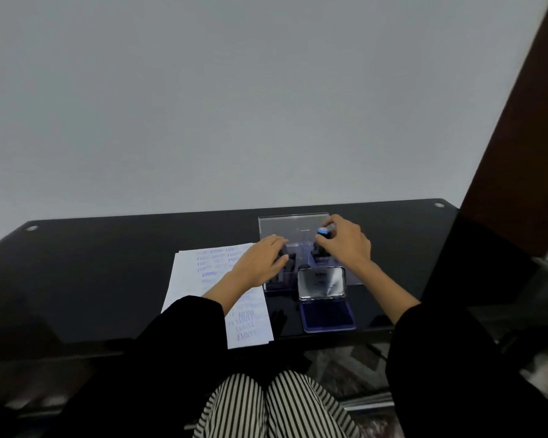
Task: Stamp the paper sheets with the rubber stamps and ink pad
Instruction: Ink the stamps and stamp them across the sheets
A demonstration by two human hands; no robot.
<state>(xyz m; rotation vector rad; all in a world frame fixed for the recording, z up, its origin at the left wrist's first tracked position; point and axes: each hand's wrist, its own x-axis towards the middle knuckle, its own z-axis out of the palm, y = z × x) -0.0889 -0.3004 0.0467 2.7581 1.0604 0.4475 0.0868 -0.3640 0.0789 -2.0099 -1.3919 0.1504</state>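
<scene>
White paper sheets (189, 273) covered in blue stamp marks lie on the black table, partly under my left forearm. A clear plastic box (293, 227) holding several dark rubber stamps stands behind the open ink pad (326, 314), whose shiny lid (321, 283) stands upright. My right hand (345, 245) grips a black stamp with a blue top (324, 232) over the right side of the box. My left hand (260, 263) rests at the box's left side, fingers reaching onto the stamps there; I cannot tell whether it grips one.
The glossy black table (108, 279) runs up to a pale wall. A dark brown wooden post (519, 137) rises at the right. My striped trousers (276, 406) show below the table's front edge.
</scene>
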